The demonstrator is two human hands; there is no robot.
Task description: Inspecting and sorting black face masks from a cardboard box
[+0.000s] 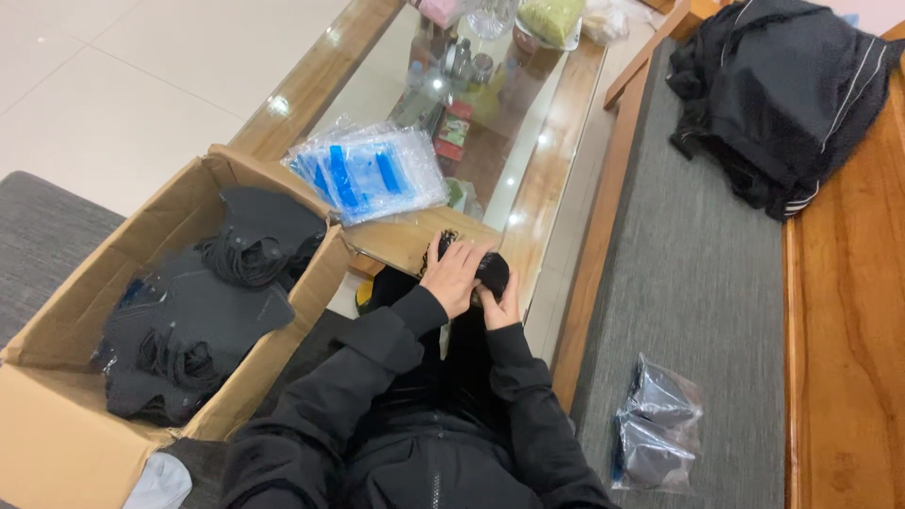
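Left hand (pixel 454 275) and right hand (pixel 502 306): both closed around black cloth bundle (pixel 490 270); cardboard box (pixel 66 443) at left.

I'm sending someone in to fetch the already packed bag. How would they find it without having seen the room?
Start at the long grey bench cushion on the person's right, with a black jacket heaped at its far end. At the near end lies a clear plastic bag stuffed with dark fabric pieces. It is the only filled bag; the stack of clear bags with blue strips on the glass table is flat.
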